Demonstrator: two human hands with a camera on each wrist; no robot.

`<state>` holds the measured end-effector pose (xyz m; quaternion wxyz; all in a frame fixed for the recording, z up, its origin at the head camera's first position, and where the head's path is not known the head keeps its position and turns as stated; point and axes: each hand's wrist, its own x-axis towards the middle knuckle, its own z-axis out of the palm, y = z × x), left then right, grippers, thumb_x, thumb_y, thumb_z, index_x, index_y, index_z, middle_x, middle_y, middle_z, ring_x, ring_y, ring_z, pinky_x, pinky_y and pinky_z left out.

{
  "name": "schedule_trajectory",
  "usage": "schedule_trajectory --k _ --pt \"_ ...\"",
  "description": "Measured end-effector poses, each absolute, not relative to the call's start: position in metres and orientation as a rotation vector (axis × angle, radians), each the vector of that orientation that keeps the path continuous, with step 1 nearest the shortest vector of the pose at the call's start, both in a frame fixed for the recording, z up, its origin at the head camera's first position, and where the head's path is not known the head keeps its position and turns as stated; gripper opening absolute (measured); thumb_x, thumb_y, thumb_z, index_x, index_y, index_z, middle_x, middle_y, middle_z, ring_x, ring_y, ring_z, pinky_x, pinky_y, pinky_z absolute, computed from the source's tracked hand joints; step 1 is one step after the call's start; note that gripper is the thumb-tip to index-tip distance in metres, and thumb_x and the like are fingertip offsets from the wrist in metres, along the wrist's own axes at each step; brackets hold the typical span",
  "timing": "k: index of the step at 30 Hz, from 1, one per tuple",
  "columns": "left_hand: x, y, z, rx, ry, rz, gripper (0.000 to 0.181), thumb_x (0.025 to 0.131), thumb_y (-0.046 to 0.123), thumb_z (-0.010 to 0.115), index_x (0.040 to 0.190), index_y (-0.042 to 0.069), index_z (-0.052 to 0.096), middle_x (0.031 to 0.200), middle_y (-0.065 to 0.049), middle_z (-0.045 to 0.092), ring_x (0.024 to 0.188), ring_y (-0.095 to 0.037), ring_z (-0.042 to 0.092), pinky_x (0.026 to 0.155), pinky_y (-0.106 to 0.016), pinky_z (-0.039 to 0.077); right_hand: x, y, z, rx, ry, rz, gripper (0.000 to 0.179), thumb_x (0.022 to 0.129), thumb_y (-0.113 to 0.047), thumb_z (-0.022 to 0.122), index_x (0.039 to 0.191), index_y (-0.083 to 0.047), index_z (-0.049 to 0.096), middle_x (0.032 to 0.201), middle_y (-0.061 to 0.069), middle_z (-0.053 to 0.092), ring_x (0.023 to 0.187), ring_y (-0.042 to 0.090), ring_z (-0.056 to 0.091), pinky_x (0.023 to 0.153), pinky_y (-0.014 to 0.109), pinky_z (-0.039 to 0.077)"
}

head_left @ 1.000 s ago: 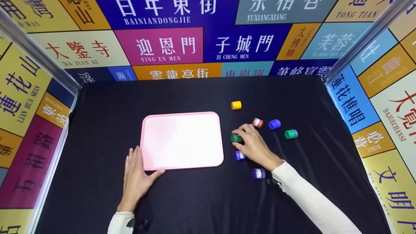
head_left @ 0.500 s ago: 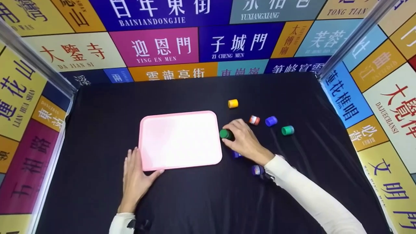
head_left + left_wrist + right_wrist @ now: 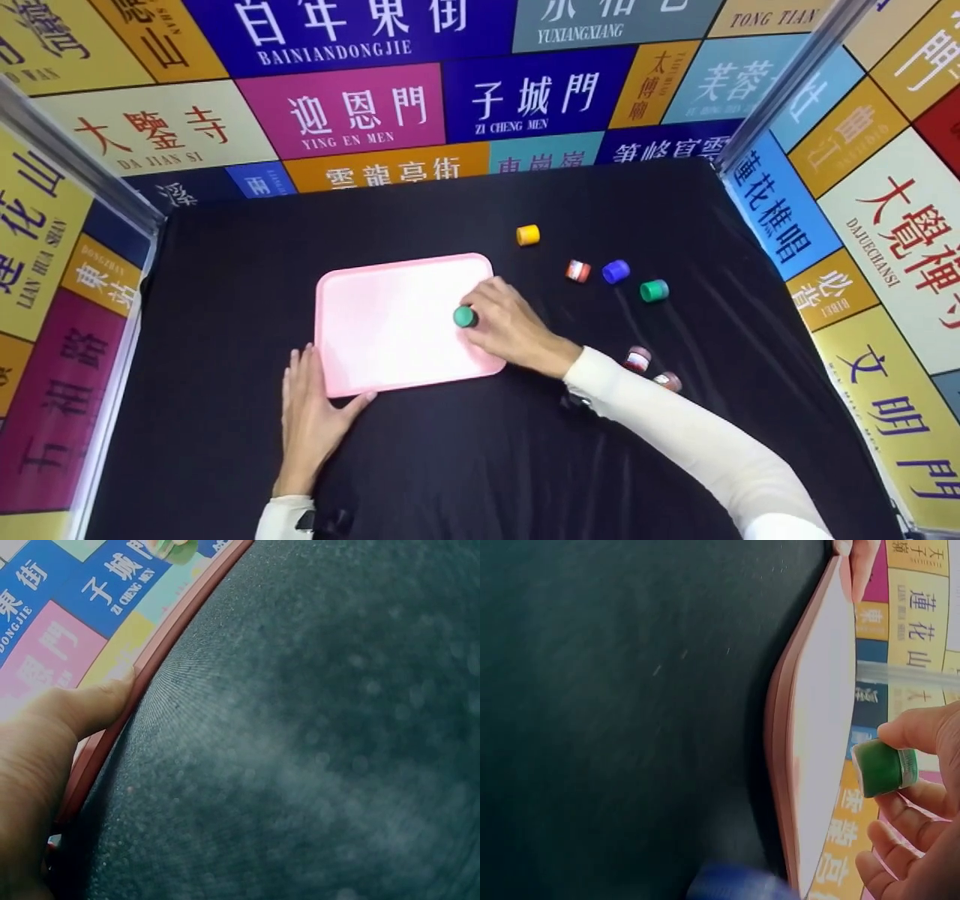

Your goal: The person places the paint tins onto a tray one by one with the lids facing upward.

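In the head view a small green jar (image 3: pixel 464 316) is pinched between thumb and fingers of my right hand (image 3: pixel 510 326), above the right part of the pink tray (image 3: pixel 390 322). The right wrist view shows the jar (image 3: pixel 885 766) raised over the tray's surface, its other fingers loosely bent below. My left hand (image 3: pixel 307 412) rests at the tray's near left corner, fingers straight along the left side. Its thumb touches the near rim, as the left wrist view shows too.
Right of the tray lie a yellow jar (image 3: pixel 528 235), a red jar (image 3: pixel 577 271), a purple jar (image 3: pixel 616 271) and another green jar (image 3: pixel 654 290). Two reddish jars (image 3: pixel 637 358) lie beside the right forearm. A blurred blue jar (image 3: pixel 739 881) shows in the right wrist view.
My right hand has picked the green jar up off the black cloth and carried it left over the tray. The forearm has uncovered two reddish jars and now hides the blue ones.
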<state>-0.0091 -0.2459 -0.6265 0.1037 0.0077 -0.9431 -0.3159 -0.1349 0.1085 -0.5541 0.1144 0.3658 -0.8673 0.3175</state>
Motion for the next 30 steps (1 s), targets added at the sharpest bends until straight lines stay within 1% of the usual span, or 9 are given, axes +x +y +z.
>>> schedule_trajectory --k 7,12,19,22,30 --pt "-0.009 -0.244 -0.628 0.024 -2.765 -0.936 0.129 0.079 0.051 0.097 0.170 -0.008 0.028 0.173 -0.032 0.033 0.166 -0.049 0.018 0.138 -0.058 0.009 -0.134 0.083 -0.561 1.056 -2.560 1.035 0.024 0.087 -0.010 0.087 0.110 -0.007 0.078 0.108 0.006 0.074 0.114 0.028 0.064 0.101 0.042 0.056" --pt "-0.009 -0.243 -0.626 0.015 -2.759 -0.924 0.128 0.079 0.051 0.097 0.170 -0.008 0.028 0.174 -0.032 0.033 0.166 -0.050 0.019 0.138 -0.058 0.010 -0.132 0.065 -0.564 1.024 -2.550 1.168 0.022 0.088 -0.009 0.087 0.109 -0.006 0.078 0.106 0.005 0.075 0.113 0.026 0.063 0.104 0.038 0.055" --pt "-0.008 -0.243 -0.627 -0.006 -2.743 -0.914 0.126 0.078 0.048 0.097 0.169 -0.009 0.030 0.173 -0.033 0.033 0.165 -0.052 0.020 0.138 -0.060 0.011 -0.127 0.042 -0.574 1.033 -2.539 1.293 0.023 0.089 -0.008 0.087 0.109 -0.004 0.078 0.103 0.010 0.075 0.111 0.027 0.062 0.099 0.039 0.054" --pt "-0.009 -0.243 -0.628 -0.008 -2.746 -0.916 0.126 0.079 0.048 0.097 0.168 -0.009 0.030 0.173 -0.034 0.033 0.165 -0.052 0.020 0.138 -0.059 0.010 -0.125 0.034 -0.581 1.032 -2.541 1.311 0.023 0.089 -0.008 0.088 0.110 -0.004 0.078 0.103 0.010 0.074 0.110 0.026 0.062 0.097 0.039 0.054" --pt "-0.009 -0.245 -0.627 -0.016 -2.747 -0.897 0.126 0.079 0.048 0.097 0.168 -0.011 0.030 0.172 -0.034 0.034 0.165 -0.052 0.021 0.138 -0.060 0.011 -0.120 0.015 -0.591 1.021 -2.565 1.348 0.025 0.090 -0.011 0.089 0.112 -0.006 0.078 0.104 0.008 0.074 0.110 0.024 0.061 0.098 0.037 0.053"
